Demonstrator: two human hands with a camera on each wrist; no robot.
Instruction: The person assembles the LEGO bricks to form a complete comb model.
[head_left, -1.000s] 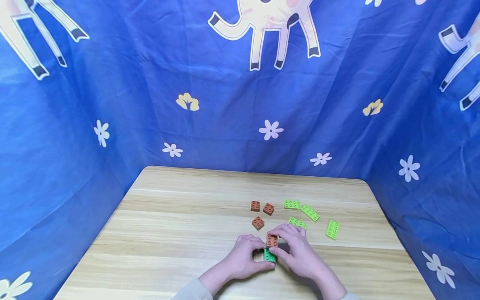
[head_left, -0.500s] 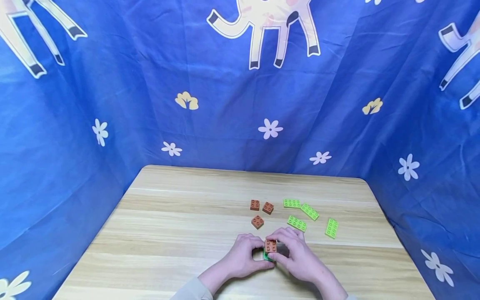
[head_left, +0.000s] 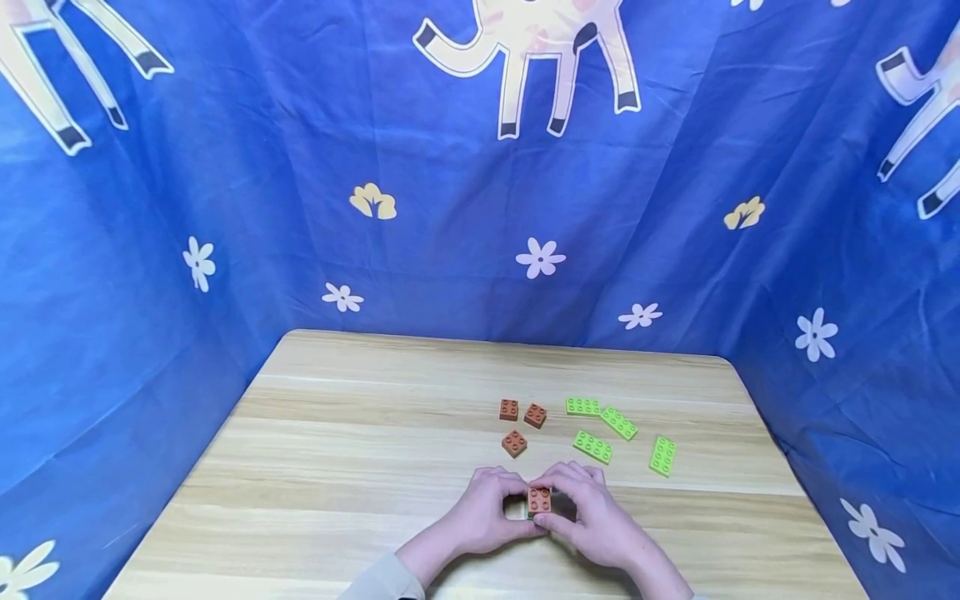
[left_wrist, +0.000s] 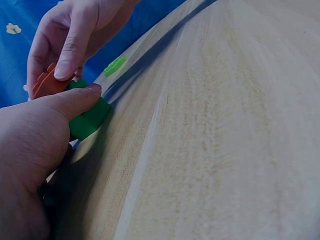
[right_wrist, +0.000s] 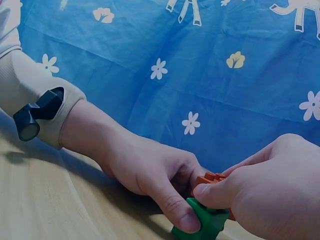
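Note:
My left hand grips a green toy building brick low over the table, thumb along its near side. Over it, my right hand pinches a square reddish-brown brick between thumb and fingers. The brown brick shows its studs upward and covers most of the green one in the head view. In the left wrist view the brown brick sits tilted right at the top of the green brick. From the right wrist, the green brick shows beneath the brown brick, partly hidden by both thumbs.
Beyond the hands lie three loose brown bricks. To their right are several lime-green bricks with two rows of studs. The wooden table is enclosed by a blue patterned cloth.
My right hand has brought the brown brick toward me and over the green brick, covering its studs. My left hand has stayed nearly in place around the green brick.

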